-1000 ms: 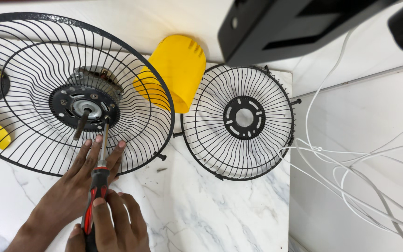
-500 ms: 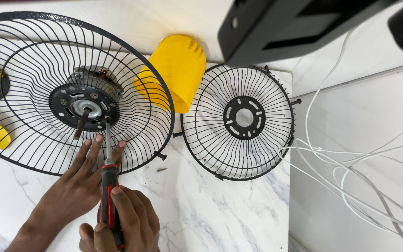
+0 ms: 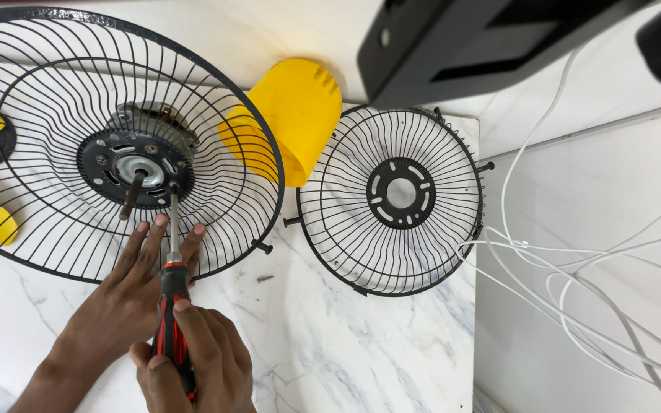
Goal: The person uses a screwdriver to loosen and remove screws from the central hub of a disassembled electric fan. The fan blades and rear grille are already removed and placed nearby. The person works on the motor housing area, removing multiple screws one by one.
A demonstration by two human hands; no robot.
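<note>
Two wire fan guards are lying on the white marble table (image 3: 330,352) I am watching over. The large fan guard (image 3: 55,99) is filling the view from nine to twelve o'clock, with its black motor hub (image 3: 135,166) and short shaft showing through the middle of the wires. The small fan guard (image 3: 392,200) is sitting at about two o'clock from my hands, just beside the large one and not touching it as far as I can tell. A yellow plastic cover (image 3: 300,115) is resting at twelve o'clock between the two guards, partly behind the large guard's rim. White cables (image 3: 575,291) are trailing across the surface at three o'clock, well apart from the work.

My left hand (image 3: 128,291) is lying flat at seven o'clock, its fingers stretched out straight and narrow together, with the fingertips pressing on the lower wires of the large guard on either side of the tool's shaft. My right hand (image 3: 196,363) is sitting at six o'clock, closed in a full fist around the handle of the red and black screwdriver (image 3: 173,306). The screwdriver is pointing toward twelve o'clock, its metal shaft passing between the wires and its tip meeting the lower edge of the motor hub. A small screw (image 3: 265,278) is lying loose on the marble just below the large guard's rim.
</note>
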